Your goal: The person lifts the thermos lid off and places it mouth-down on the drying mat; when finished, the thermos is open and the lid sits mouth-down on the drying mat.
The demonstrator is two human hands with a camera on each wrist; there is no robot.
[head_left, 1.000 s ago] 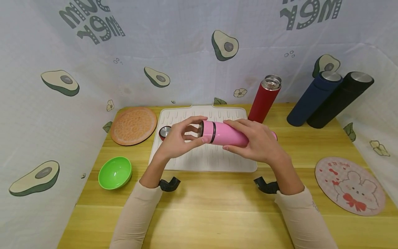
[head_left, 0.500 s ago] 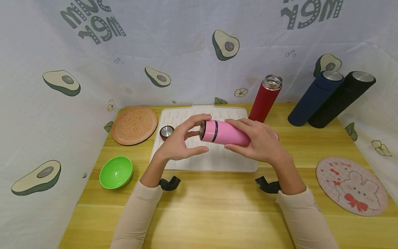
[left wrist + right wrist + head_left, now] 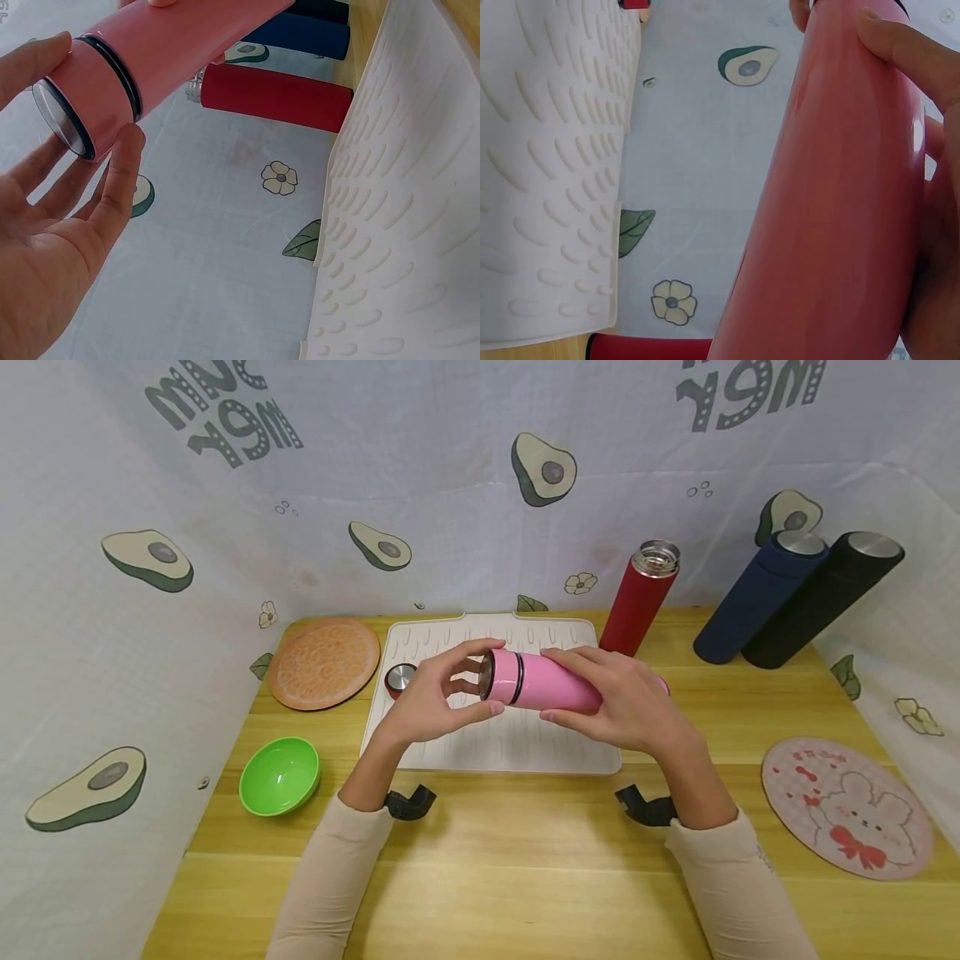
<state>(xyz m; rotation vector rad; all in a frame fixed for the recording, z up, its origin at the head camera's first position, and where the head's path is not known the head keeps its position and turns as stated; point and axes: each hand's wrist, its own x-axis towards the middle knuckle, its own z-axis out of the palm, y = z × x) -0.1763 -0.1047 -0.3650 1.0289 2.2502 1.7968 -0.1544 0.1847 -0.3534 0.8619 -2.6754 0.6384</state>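
Held sideways above the white drying mat is a pink thermos, its lid end to the left. My right hand grips the body from the right, and the right wrist view shows its thumb on the pink wall. Around the pink lid, the fingers and thumb of my left hand pinch its sides. A black ring separates lid and body. On the mat's left part lies a red lid with a steel top, partly behind my left hand.
An uncapped red thermos stands behind the mat's right end. Blue and black thermoses stand at the back right. A green bowl and an orange round mat lie left; a rabbit-print mat lies right.
My left thumb came off the pink lid and spread away half a second ago; now it is back against the lid. The right hand keeps its grip on the thermos, almost unmoved.
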